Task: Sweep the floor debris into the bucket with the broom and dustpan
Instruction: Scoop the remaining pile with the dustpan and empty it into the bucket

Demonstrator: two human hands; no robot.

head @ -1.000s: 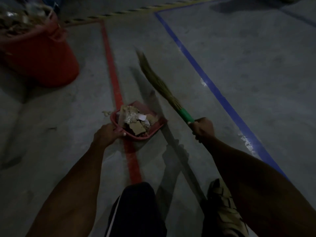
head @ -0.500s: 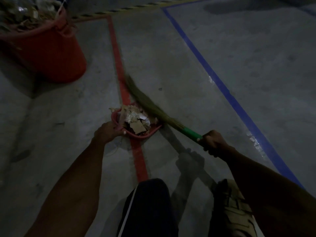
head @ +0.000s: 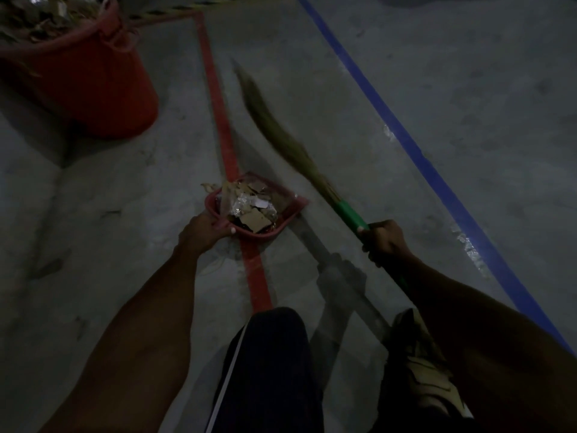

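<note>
A red dustpan [head: 288, 215] sits on the floor over a red tape line, heaped with cardboard scraps and foil debris [head: 249, 207]. My left hand [head: 203, 231] grips its near rim. My right hand [head: 385, 240] holds the green handle of a grass broom [head: 278, 129]. The bristles point up and away to the right of the dustpan, blurred, and are apart from it. A red bucket [head: 93, 85] filled with debris stands at the top left.
A red tape line [head: 218, 104] runs up the concrete floor and a blue line [head: 406, 139] slants along the right. My knee [head: 274, 354] and shoe [head: 424, 370] are at the bottom. A small scrap [head: 207, 186] lies by the dustpan's far left edge.
The broom swept in across the dustpan's mouth half a second ago and has swung back out to the right and away. The dustpan and my left hand stayed put.
</note>
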